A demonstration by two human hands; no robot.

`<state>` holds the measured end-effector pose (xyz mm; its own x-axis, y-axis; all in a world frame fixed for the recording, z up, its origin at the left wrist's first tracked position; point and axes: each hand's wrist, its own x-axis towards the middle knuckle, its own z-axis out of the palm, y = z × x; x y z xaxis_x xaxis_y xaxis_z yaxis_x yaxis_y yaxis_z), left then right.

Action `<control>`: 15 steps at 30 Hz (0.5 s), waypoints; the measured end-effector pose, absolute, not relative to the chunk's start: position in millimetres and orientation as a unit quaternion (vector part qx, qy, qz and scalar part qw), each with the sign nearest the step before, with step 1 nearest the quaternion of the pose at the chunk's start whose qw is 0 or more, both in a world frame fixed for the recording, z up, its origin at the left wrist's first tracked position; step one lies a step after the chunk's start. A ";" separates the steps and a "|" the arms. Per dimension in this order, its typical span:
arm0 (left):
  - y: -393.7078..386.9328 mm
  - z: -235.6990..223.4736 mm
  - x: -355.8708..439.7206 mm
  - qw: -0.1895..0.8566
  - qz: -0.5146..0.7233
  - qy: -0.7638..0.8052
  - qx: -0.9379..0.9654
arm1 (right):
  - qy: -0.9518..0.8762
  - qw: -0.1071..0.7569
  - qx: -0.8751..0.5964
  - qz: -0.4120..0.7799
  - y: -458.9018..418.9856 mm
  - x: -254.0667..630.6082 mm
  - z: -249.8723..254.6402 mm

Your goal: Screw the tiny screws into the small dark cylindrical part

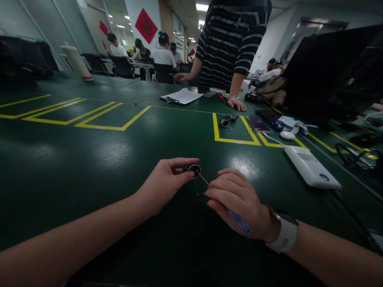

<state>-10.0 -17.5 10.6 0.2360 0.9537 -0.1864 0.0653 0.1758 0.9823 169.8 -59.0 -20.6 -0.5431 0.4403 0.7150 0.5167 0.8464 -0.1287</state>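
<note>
The left hand (166,179) pinches a round part (196,172) above the counter's (167,139) near side; the right hand (237,197) grips a driver (204,179), its tip at the part's mouth. If the part turns, the tip might slip. A bump could roll the tiny rings (197,195) away.

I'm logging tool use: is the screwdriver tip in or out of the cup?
In, it seems: the screwdriver runs from the right hand into the cup in the left hand, crossing the rim; depth hidden.
</note>
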 end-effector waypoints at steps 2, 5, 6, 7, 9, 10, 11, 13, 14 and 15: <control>-18.9 10.0 -9.2 0.570 0.376 0.490 0.542 | -0.880 0.383 -0.274 -0.059 -58.2 168.8 -21.5; -19.7 7.9 -9.7 0.554 0.379 0.486 0.559 | -0.883 0.368 -0.282 -0.075 -58.3 166.9 -21.9; -19.7 6.7 -10.1 0.550 0.383 0.482 0.564 | -0.884 0.362 -0.284 -0.080 -58.7 166.2 -21.8; -19.6 5.3 -10.6 0.545 0.388 0.478 0.570 | -0.886 0.357 -0.285 -0.084 -59.1 165.3 -21.7; -19.3 2.6 -11.2 0.532 0.394 0.472 0.582 | -0.888 0.350 -0.284 -0.091 -60.2 163.9 -21.3; -19.0 1.5 -11.3 0.525 0.397 0.471 0.588 | -0.889 0.347 -0.284 -0.093 -60.7 163.3 -21.1; -18.7 0.7 -11.3 0.520 0.398 0.470 0.592 | -0.890 0.344 -0.284 -0.094 -61.2 162.9 -20.9; -18.1 0.1 -10.9 0.515 0.401 0.471 0.594 | -0.893 0.336 -0.283 -0.095 -62.1 162.5 -20.2; -17.8 0.2 -10.6 0.515 0.402 0.471 0.593 | -0.895 0.332 -0.284 -0.094 -62.6 162.4 -19.7; -17.6 0.5 -10.3 0.515 0.402 0.471 0.593 | -0.896 0.328 -0.283 -0.093 -63.0 162.4 -19.2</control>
